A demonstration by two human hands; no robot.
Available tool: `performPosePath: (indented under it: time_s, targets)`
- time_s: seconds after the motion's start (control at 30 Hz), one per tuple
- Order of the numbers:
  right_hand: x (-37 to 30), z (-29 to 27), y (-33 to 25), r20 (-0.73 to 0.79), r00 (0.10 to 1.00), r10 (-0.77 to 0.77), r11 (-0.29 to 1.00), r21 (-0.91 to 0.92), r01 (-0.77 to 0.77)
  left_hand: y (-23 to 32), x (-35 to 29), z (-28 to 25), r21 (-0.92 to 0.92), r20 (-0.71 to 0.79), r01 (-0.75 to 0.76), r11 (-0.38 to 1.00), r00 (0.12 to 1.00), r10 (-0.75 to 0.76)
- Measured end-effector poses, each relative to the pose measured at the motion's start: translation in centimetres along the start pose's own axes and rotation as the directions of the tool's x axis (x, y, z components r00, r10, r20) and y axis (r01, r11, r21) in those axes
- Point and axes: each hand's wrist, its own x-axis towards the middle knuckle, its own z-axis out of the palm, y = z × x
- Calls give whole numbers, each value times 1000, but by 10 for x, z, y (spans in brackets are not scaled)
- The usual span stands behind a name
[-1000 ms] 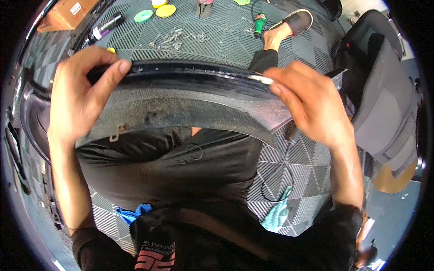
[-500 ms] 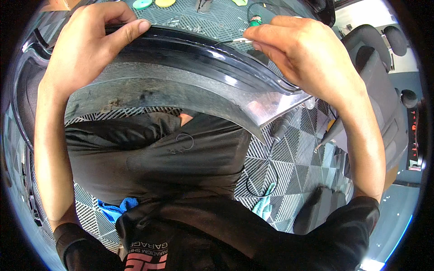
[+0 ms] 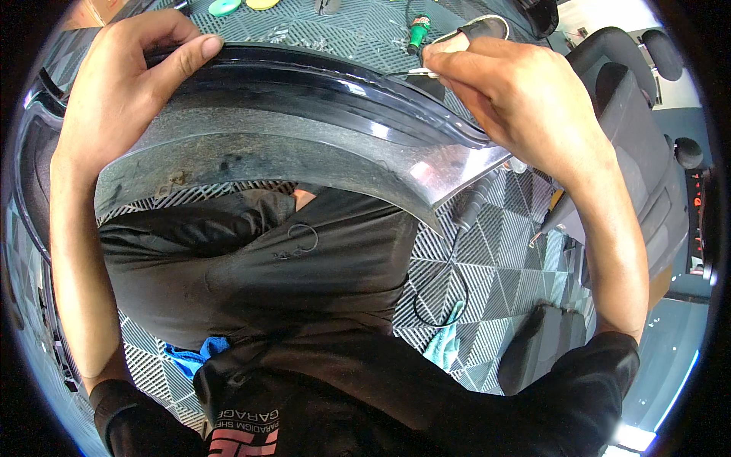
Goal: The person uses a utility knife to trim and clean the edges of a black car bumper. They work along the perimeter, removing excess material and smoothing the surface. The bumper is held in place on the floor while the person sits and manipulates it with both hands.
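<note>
Shows on the black shirt an upside-down print: two short rows of small pale capitals above larger pink block characters, these cut off by the lower edge. Carries on the green bottle, near the top edge, small markings too blurred to make out. Bears red-orange marks on the dark panel at far right, likewise too small to read.

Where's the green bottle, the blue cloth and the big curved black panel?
Green bottle (image 3: 418,33): head view, middle of its side.
Blue cloth (image 3: 193,360): head view, its crumpled middle.
Curved black panel (image 3: 282,107): head view, middle of its broad face.
</note>
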Motion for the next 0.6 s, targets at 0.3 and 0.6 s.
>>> performPosePath:
  time_s: [0.3, 0.6]
  targets:
    - [-18, 0, 8, 71, 998, 2, 999, 32, -4, -10, 1, 4, -25, 17, 2, 1000, 1000, -2]
    - [-40, 7, 13, 130, 987, 98, 995, 7, -99, -7, 2, 4, -47, 29, 30, 998, 999, -28]
